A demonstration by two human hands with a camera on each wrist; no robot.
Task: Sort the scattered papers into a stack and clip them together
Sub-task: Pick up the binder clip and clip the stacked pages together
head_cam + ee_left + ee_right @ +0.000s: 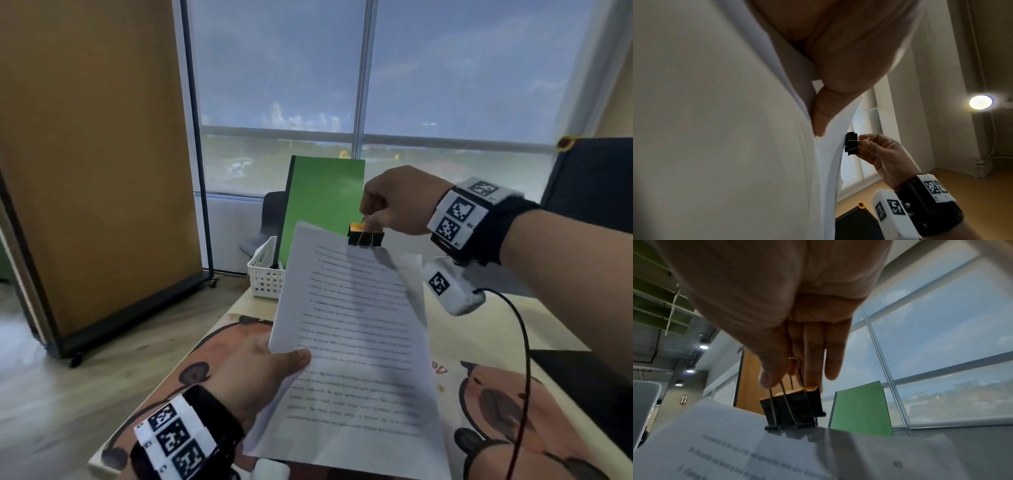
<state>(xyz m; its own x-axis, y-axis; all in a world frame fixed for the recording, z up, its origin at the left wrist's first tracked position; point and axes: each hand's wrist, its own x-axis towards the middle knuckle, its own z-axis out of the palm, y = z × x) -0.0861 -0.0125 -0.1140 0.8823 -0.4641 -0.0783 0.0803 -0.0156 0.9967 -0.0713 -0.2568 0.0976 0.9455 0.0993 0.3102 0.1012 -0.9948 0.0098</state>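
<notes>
a wide window (445, 85) with pale mullions fills the far wall, showing overcast sky and flat land. to its left stands a tan partition (92, 154) on castors, over grey wood-look floor (51, 394). a dark chair (263, 222) sits below the window. round ceiling lamps (703, 346) glow beside green slats (655, 308).

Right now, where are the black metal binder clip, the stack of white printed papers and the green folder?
black metal binder clip (365, 238), head view, on its black body.
stack of white printed papers (359, 342), head view, mid top page.
green folder (323, 198), head view, front cover.
</notes>
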